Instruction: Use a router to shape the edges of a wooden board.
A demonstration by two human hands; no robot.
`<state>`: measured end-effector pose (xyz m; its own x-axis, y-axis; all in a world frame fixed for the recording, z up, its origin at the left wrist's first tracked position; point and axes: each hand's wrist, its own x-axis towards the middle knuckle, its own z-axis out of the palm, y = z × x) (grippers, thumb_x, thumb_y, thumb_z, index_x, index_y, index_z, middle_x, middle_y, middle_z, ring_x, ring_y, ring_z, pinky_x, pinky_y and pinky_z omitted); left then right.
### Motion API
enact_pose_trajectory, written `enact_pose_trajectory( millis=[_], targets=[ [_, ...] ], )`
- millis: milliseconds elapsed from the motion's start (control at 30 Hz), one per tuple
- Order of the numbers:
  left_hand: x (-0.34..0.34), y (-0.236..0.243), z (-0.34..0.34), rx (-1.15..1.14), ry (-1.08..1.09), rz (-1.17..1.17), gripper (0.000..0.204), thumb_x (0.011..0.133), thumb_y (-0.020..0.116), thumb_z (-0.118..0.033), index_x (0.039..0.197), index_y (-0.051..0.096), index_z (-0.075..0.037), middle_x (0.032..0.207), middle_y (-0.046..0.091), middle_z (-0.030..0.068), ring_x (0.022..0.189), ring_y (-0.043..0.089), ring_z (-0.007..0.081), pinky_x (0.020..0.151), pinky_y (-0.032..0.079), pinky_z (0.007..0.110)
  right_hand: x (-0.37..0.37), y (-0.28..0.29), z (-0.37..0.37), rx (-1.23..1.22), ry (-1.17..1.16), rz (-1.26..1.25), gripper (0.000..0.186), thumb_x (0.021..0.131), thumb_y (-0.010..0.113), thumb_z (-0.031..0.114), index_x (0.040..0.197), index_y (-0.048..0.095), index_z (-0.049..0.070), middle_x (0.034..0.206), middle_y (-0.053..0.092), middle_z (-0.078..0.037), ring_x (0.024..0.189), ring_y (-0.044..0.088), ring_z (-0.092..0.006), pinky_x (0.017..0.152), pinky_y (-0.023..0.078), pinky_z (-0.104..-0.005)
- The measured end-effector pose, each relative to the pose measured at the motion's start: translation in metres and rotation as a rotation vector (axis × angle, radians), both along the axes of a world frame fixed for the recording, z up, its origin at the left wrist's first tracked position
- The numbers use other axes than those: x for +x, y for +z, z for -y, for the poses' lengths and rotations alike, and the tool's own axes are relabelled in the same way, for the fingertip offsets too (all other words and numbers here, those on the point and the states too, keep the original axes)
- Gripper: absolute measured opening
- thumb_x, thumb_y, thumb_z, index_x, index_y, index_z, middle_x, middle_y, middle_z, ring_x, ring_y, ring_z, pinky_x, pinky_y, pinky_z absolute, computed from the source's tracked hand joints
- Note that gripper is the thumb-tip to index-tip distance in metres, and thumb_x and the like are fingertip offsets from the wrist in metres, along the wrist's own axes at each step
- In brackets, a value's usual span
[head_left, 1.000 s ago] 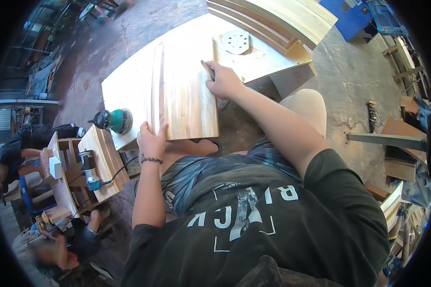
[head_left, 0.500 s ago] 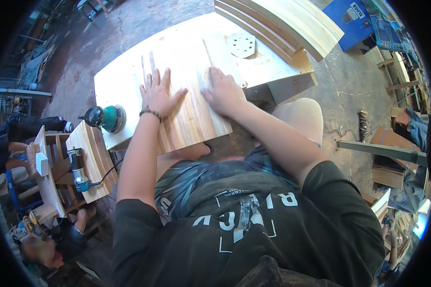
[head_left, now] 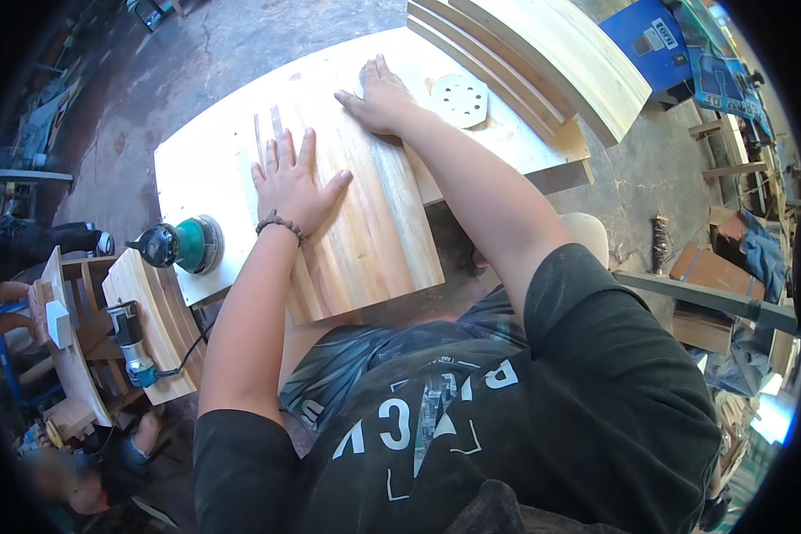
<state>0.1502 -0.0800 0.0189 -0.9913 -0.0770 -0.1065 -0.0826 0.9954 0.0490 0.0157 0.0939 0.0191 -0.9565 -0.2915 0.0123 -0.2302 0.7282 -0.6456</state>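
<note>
A striped, light-and-brown wooden panel (head_left: 365, 240) lies on the pale worktable (head_left: 214, 133), its near end jutting out past the table's edge. My left hand (head_left: 294, 189) rests flat on the panel's left part, fingers spread, a dark beaded bracelet at the wrist. Farther away, my right hand (head_left: 380, 100) lies with its fingers stretched out at the panel's far right corner. A green and black orbital sander (head_left: 187, 245) stands on the table to the left of my left hand. To the right of my right hand is a round white sanding disc with holes (head_left: 460, 101).
Stacked wooden boards (head_left: 543, 53) stand at the table's far right. At the left, a corded power tool (head_left: 132, 343) lies on another wooden piece (head_left: 165, 307). A blue box (head_left: 645, 44) sits on the floor at upper right. Other people are at the left.
My right hand has slid away from me along the panel's right side to its far corner. My left hand stays flat on the panel. The whole view has shifted slightly.
</note>
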Motion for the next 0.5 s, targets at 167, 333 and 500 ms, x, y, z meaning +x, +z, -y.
enact_pose_trajectory(
  millis=[167, 333, 500],
  targets=[
    [-0.001, 0.001, 0.0, 0.012, 0.007, 0.035, 0.1, 0.096, 0.058, -0.078, 0.175, 0.031, -0.022, 0.182, 0.021, 0.0213, 0.169, 0.016, 0.0412, 0.133, 0.014, 0.065, 0.053, -0.006, -0.017, 0.159, 0.067, -0.014, 0.113, 0.101, 0.068, 0.056, 0.168, 0.011, -0.016, 0.177, 0.012, -0.037, 0.166, 0.018, -0.0484, 0.136, 0.023, -0.0479],
    [0.0, 0.0, -0.001, -0.006, -0.007, -0.011, 0.1, 0.097, 0.057, -0.078, 0.175, 0.031, -0.022, 0.182, 0.02, 0.0216, 0.169, 0.016, 0.0417, 0.133, 0.014, 0.066, 0.022, -0.021, -0.008, -0.005, 0.005, -0.051, 0.114, 0.099, 0.072, 0.054, 0.166, 0.013, -0.018, 0.174, 0.015, -0.04, 0.164, 0.022, -0.0505, 0.134, 0.027, -0.0484],
    [0.001, 0.001, 0.0, 0.004, 0.005, 0.018, 0.099, 0.097, 0.057, -0.078, 0.175, 0.032, -0.022, 0.182, 0.021, 0.0216, 0.169, 0.016, 0.0419, 0.133, 0.014, 0.066, 0.023, -0.031, -0.01, 0.115, 0.046, 0.011, 0.117, 0.098, 0.073, 0.056, 0.166, 0.012, -0.018, 0.174, 0.016, -0.04, 0.165, 0.02, -0.05, 0.135, 0.025, -0.0477]
  ],
)
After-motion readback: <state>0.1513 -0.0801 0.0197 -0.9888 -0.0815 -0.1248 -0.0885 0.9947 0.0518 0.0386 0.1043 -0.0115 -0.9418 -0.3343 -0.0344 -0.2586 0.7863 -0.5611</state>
